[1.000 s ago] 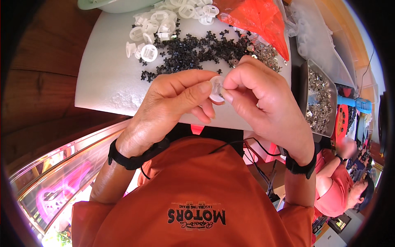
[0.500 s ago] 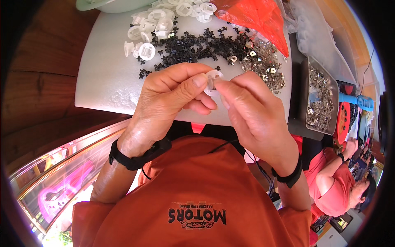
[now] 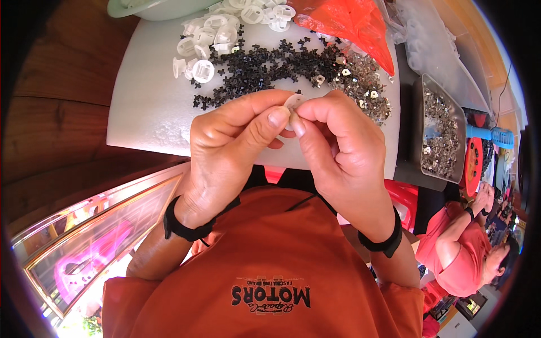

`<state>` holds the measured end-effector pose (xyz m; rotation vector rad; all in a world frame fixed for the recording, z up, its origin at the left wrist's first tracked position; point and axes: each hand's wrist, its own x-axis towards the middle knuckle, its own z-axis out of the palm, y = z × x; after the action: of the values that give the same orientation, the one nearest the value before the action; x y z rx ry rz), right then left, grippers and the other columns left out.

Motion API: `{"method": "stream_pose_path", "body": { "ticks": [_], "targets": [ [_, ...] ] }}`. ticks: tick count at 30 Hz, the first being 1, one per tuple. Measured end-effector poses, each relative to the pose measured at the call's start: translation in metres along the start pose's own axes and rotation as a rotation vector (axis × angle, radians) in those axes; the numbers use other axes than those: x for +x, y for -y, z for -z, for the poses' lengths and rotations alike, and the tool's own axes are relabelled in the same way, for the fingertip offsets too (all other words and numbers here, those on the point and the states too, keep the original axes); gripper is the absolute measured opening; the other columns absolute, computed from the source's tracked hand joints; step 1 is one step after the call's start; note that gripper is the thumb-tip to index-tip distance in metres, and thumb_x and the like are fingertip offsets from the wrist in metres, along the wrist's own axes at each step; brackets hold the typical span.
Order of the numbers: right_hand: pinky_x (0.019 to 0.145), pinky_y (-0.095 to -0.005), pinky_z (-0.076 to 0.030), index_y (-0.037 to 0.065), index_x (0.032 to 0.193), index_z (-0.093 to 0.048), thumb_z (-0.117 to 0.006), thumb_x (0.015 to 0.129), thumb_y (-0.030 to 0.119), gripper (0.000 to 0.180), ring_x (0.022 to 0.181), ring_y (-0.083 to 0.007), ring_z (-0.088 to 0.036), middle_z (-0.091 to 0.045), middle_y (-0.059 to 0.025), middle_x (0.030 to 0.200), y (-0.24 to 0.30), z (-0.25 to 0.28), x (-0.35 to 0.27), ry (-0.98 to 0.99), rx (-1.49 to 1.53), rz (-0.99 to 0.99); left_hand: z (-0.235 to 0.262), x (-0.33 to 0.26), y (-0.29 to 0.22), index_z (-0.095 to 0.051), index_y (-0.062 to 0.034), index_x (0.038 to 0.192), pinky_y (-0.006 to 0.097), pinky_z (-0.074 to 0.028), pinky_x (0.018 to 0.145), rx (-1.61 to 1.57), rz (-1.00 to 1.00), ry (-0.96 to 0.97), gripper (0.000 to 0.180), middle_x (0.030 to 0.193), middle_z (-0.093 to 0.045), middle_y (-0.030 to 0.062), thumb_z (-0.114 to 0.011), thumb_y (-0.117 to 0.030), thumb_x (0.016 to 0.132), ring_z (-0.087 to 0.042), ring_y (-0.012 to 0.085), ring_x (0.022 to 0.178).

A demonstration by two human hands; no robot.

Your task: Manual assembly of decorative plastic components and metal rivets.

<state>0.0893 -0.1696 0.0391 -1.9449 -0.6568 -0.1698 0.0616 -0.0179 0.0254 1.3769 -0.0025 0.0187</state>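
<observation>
Above the near edge of the white foam board, a round white plastic part is pinched between my two hands. Thumb and fingers of my left hand grip its left side. My right hand closes on its right side, thumb and forefinger pressed to its face. Whether a smaller piece sits under those fingertips is hidden. Just beyond my hands lies a spread of small black cross-shaped pieces. Small metal clips are heaped to their right.
More white round parts are piled at the far left, beside a pale green basin. A red plastic bag lies at the back. On the right stand a metal tray of clips and a blue brush. Another person sits farther right.
My right thumb has come up onto the white part's face, and the part has turned more edge-on. Both hands stay together over the board's near edge.
</observation>
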Motion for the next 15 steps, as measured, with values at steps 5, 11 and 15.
{"method": "stream_pose_path", "body": {
  "ticks": [5,11,15],
  "targets": [
    [0.053,-0.0193,-0.036,0.0,0.089,-0.058,-0.059,0.085,-0.005,0.006,0.061,-0.0041,-0.043,-0.05,-0.0007,0.074,0.0024,-0.0027,0.0006,-0.014,0.065,-0.057,-0.003,-0.0005,0.0023,-0.065,0.003,0.107,0.026,-0.051,0.069,0.152,-0.205,-0.053,0.025,0.093,-0.067,0.0088,-0.059,-0.016,0.091,-0.06,0.0129,0.076],
    [0.059,-0.0182,-0.04,-0.002,0.091,-0.057,-0.057,0.087,-0.005,0.005,0.068,-0.0051,-0.052,-0.054,-0.0019,0.078,-0.0009,-0.0055,0.0005,0.005,0.159,-0.07,0.0029,-0.0013,0.0029,-0.065,0.0015,0.108,0.024,-0.051,0.076,0.031,-0.151,-0.041,0.021,0.094,-0.067,0.009,-0.06,-0.009,0.09,-0.061,0.0112,0.082],
    [0.064,-0.0185,-0.044,-0.002,0.091,-0.057,-0.056,0.088,-0.004,0.003,0.075,-0.0071,-0.058,-0.057,-0.0027,0.081,-0.0012,-0.007,0.0033,0.037,0.202,-0.142,0.0025,0.001,0.0018,-0.065,0.0009,0.108,0.023,-0.05,0.069,0.088,-0.194,-0.059,0.021,0.088,-0.064,0.007,-0.061,-0.009,0.09,-0.058,0.01,0.075]
  ]
}}
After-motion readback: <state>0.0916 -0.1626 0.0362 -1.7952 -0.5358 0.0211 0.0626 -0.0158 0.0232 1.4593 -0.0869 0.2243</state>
